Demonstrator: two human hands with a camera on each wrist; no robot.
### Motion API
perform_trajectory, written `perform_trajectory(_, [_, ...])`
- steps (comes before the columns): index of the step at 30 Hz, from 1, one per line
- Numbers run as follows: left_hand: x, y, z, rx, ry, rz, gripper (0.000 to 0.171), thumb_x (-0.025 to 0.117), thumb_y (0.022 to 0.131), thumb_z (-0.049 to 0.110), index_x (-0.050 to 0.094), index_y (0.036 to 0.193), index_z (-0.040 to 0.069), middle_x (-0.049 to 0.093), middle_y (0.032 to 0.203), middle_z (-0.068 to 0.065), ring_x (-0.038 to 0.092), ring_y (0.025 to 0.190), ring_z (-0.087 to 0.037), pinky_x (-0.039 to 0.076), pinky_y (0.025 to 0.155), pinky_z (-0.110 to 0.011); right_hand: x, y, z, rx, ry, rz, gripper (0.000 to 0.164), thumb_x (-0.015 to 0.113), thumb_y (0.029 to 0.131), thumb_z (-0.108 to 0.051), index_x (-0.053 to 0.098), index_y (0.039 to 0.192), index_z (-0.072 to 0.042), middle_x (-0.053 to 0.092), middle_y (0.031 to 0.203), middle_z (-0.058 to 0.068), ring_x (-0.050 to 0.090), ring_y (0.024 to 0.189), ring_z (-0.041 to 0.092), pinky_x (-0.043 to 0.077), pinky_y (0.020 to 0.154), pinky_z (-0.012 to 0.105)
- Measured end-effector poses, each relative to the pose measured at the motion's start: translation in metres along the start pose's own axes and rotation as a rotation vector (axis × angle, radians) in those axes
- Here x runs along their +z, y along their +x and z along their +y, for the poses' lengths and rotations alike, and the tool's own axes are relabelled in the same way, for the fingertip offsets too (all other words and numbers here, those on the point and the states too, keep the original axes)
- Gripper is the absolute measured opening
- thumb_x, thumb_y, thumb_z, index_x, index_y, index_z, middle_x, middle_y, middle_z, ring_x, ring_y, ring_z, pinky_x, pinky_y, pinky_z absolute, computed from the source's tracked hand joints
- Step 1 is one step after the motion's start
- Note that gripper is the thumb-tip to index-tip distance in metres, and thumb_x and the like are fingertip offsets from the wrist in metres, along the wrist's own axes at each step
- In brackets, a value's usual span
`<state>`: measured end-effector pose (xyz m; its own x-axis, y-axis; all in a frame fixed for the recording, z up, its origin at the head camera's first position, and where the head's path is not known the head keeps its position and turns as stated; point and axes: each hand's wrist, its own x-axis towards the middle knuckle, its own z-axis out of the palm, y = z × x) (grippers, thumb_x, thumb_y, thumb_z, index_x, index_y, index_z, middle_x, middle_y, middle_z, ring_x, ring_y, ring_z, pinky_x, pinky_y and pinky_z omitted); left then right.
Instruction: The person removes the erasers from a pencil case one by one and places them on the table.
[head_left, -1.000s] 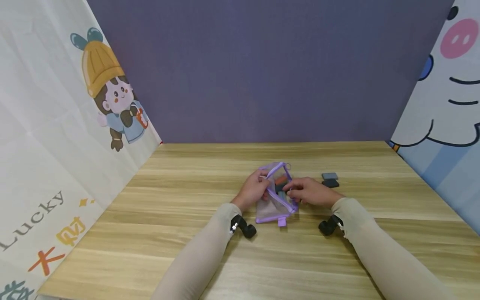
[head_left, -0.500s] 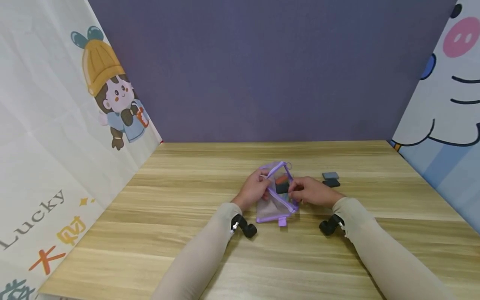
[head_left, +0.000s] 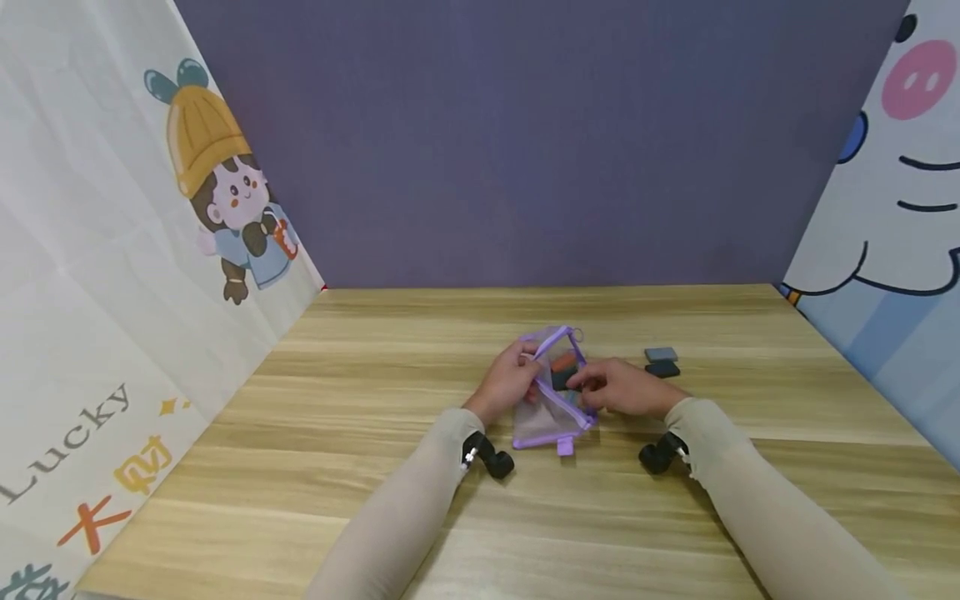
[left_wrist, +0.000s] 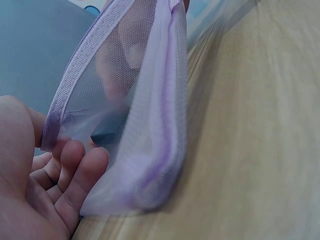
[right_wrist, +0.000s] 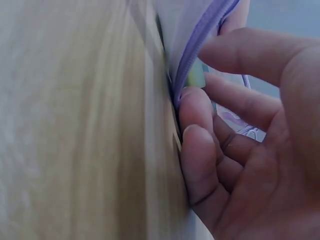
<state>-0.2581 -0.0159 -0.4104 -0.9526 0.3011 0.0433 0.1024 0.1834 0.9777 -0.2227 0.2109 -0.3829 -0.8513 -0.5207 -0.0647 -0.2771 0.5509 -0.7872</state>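
Observation:
A purple-edged mesh zip pouch lies on the table with its mouth spread wide. My left hand pinches the left side of that mouth; the left wrist view shows its fingers bent at the zipper edge. My right hand is at the right side of the mouth, its fingertips at the opening. A green-yellow block shows by the right thumb and forefinger; whether they grip it cannot be made out. Inside the pouch are a dark block and an orange-red block, partly covered.
To the right of the pouch, a grey block and a black block lie close together. The wooden table ends at a dark panel. Printed cloths hang at the sides.
The right fingertips draw rightward in the pouch, then reach a little left again, with forefinger and thumb further apart. The green block shifts slightly right. The left hand keeps its hold.

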Motion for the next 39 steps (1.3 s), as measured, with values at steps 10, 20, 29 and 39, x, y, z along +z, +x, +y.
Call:
perform_trajectory(10, [-0.0016,-0.0014,0.0006,0.004,0.032,-0.004,0.023,0.061,0.097,0.013,0.060,0.121,0.010,0.059,0.077,-0.006,0.057,0.055,-0.017,0.054,0.050,-0.029,0.0006,-0.0005,-0.0012,-0.049,0.014,-0.049,0.033,0.067,0.093,-0.011,0.067,0.126,-0.006,0.061,0.082,0.005,0.045,0.060,0.014,0.039,0.053,0.025])
perform_trajectory(20, [-0.0008,-0.0027,0.0003,0.009,-0.001,0.002,0.026,0.060,0.095,0.009,0.059,0.122,0.006,0.058,0.075,-0.006,0.055,0.055,-0.016,0.053,0.050,-0.027,0.0019,0.0009,0.0023,-0.032,0.040,-0.035,0.029,0.067,0.092,-0.009,0.066,0.121,-0.002,0.061,0.079,0.005,0.046,0.061,0.015,0.040,0.053,0.026])
perform_trajectory(29, [0.0003,-0.0025,0.0012,0.017,-0.015,-0.001,0.029,0.057,0.095,0.006,0.058,0.123,0.003,0.055,0.074,-0.005,0.055,0.053,-0.016,0.054,0.048,-0.028,0.0019,0.0014,0.0069,-0.020,0.054,0.021,0.021,0.071,0.089,-0.012,0.066,0.108,-0.004,0.064,0.080,0.005,0.054,0.064,0.017,0.046,0.052,0.026])
perform_trajectory(39, [0.0007,-0.0032,0.0024,0.010,-0.024,0.002,0.027,0.058,0.096,0.006,0.058,0.123,0.003,0.055,0.074,-0.005,0.054,0.053,-0.016,0.053,0.048,-0.027,0.0017,0.0010,0.0073,-0.047,0.060,0.034,0.018,0.072,0.088,-0.010,0.063,0.101,-0.001,0.063,0.080,0.006,0.054,0.064,0.015,0.047,0.053,0.025])
